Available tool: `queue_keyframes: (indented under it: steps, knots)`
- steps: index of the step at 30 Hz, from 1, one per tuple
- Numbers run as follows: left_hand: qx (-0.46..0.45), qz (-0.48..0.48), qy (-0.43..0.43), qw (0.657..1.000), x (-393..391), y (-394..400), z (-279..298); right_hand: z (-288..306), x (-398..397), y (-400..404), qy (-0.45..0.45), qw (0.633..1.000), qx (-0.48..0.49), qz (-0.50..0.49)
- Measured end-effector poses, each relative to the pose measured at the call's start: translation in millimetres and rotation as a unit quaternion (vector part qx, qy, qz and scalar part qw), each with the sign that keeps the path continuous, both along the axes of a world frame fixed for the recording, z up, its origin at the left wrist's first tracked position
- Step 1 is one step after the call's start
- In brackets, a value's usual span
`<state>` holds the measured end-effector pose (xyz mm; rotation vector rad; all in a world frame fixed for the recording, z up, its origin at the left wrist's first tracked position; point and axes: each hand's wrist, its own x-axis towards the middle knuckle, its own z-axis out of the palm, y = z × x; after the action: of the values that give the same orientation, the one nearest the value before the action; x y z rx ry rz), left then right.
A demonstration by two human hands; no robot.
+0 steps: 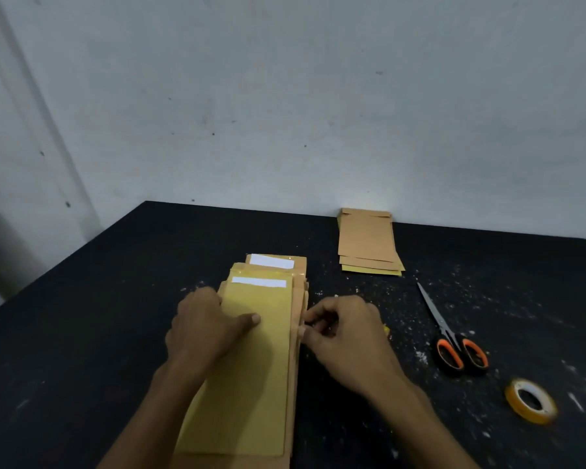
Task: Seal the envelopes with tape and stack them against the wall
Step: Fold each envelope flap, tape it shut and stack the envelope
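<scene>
A pile of yellow-brown envelopes lies lengthwise in front of me on the black table; the upper ones show white strips near their far ends. My left hand holds the pile's left edge, thumb pressed flat on the top envelope. My right hand pinches the pile's right edge with curled fingers. A second stack of brown envelopes lies against the wall. A roll of yellow tape sits at the right.
Scissors with orange and black handles lie shut to the right of my right hand, blades pointing away. White crumbs and scraps speckle the table's right half. The table's left edge runs diagonally toward the wall corner.
</scene>
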<state>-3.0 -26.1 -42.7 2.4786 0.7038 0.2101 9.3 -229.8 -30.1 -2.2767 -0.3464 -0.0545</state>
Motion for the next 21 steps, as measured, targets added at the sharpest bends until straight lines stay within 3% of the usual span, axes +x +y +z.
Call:
queue_keyframes:
  steps: [6, 10, 17, 21]
  knots:
    - [-0.087, 0.003, -0.100, 0.991, -5.6, 2.6, 2.8, 0.4, -13.8, -5.5, 0.006, 1.000, 0.007, -0.015]
    - [-0.185, -0.023, -0.184, 0.965, -11.0, 3.2, 11.1, 8.5, -15.3, -9.0, -0.007, 0.999, 0.036, -0.016]
    - [-0.316, -0.192, -0.187, 0.910, -38.1, -8.0, 64.4, 62.2, -5.6, -19.6, -0.119, 0.985, 0.120, -0.039]
    - [-0.346, -0.247, -0.175, 0.888, -53.3, -16.6, 88.6, 98.6, -2.4, -33.7, -0.011, 0.986, 0.148, 0.073]
